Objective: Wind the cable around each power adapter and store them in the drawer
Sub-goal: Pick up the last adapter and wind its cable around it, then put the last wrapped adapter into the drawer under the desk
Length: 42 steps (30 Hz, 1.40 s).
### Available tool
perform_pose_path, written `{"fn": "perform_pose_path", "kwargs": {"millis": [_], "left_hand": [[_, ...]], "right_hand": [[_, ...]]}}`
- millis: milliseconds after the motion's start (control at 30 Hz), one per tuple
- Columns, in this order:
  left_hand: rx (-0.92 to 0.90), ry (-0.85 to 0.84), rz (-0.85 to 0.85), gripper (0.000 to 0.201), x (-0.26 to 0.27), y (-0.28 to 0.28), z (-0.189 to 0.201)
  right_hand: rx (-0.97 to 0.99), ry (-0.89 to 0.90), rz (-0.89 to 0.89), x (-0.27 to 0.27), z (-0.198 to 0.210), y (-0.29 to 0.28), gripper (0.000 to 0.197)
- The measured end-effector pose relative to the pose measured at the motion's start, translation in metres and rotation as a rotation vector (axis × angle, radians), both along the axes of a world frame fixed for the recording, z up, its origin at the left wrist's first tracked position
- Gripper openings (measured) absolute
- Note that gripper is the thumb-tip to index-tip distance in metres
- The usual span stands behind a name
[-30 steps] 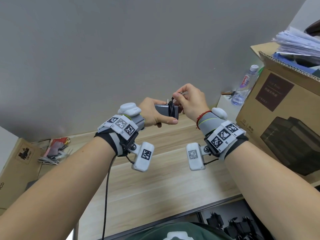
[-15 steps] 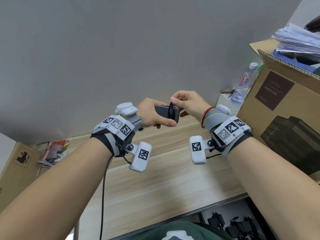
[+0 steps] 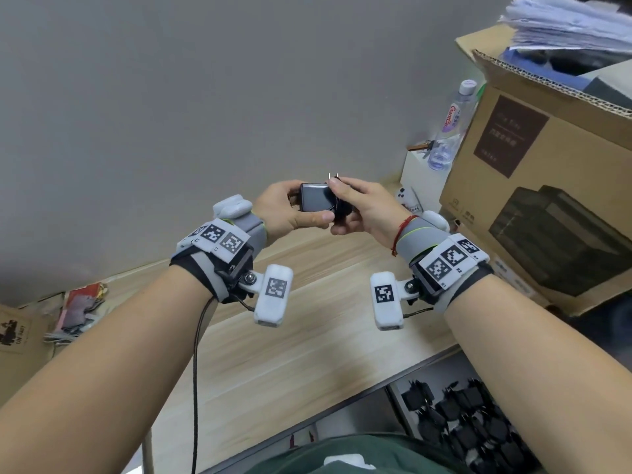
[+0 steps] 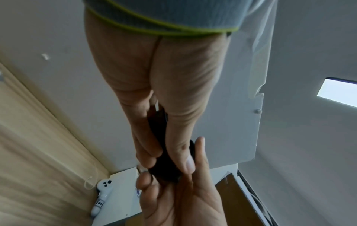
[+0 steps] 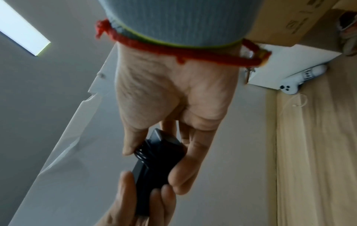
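Note:
A black power adapter [image 3: 316,201] with its cable [image 5: 144,151] wound round it is held in the air above the wooden desk [image 3: 273,354]. My left hand [image 3: 290,213] grips its left end between thumb and fingers. My right hand [image 3: 355,210] grips the right end, thumb on the cable coils and fingers underneath. Two metal prongs [image 3: 333,176] stick up from the adapter. The right wrist view shows the adapter [image 5: 158,159] between my thumb and fingers. An open drawer [image 3: 455,422] at the lower right holds several black adapters.
A large cardboard box [image 3: 547,186] topped with papers stands on the right. A water bottle [image 3: 451,124] and a white controller [image 3: 405,198] sit behind the hands by the wall. A smaller box [image 3: 17,333] and packets [image 3: 78,309] lie at the far left.
Both hands have dropped a little. The right hand has left the cable end at the top of the adapter and now closes round the wound end.

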<state>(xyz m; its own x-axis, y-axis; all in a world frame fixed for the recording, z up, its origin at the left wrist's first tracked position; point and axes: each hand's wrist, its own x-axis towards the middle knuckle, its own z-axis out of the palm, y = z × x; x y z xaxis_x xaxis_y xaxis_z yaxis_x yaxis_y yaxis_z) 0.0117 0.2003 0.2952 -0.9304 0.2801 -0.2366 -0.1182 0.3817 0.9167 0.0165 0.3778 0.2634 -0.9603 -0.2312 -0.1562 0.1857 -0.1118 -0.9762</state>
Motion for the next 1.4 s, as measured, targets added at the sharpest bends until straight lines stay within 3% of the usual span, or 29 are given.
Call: {"fn": "perform_pose_path", "kwargs": {"millis": [233, 433, 700, 800, 900, 1100, 1267, 1333, 1400], "left_hand": [[-0.112, 0.044, -0.077, 0.055, -0.001, 0.038, -0.041], [-0.117, -0.064, -0.179, 0.055, 0.008, 0.072, -0.088], [-0.115, -0.221, -0.234, 0.038, 0.036, 0.136, -0.16], [-0.138, -0.286, -0.293, 0.04, 0.057, 0.167, -0.186], [-0.193, -0.371, -0.386, 0.045, 0.084, 0.197, -0.212], [-0.292, -0.399, -0.568, 0.054, 0.136, 0.233, -0.263], [-0.344, -0.493, -0.604, 0.066, 0.175, 0.242, -0.313], [-0.359, -0.544, -0.607, 0.066, 0.186, 0.241, -0.329], [-0.384, -0.564, -0.59, 0.065, 0.198, 0.239, -0.353]], "right_hand": [[-0.034, -0.091, -0.036, 0.019, -0.034, 0.032, 0.033], [0.088, -0.211, -0.181, 0.047, -0.08, 0.073, 0.049], [0.224, -0.378, -0.351, 0.105, -0.147, 0.139, 0.067], [0.301, -0.441, -0.404, 0.137, -0.168, 0.163, 0.058], [0.348, -0.498, -0.396, 0.173, -0.193, 0.19, 0.03], [0.355, -0.674, -0.359, 0.224, -0.249, 0.23, 0.042], [0.416, -0.762, -0.289, 0.247, -0.298, 0.245, 0.027], [0.503, -0.82, -0.259, 0.254, -0.32, 0.248, 0.034], [0.624, -0.846, -0.164, 0.255, -0.35, 0.247, 0.056]]}}
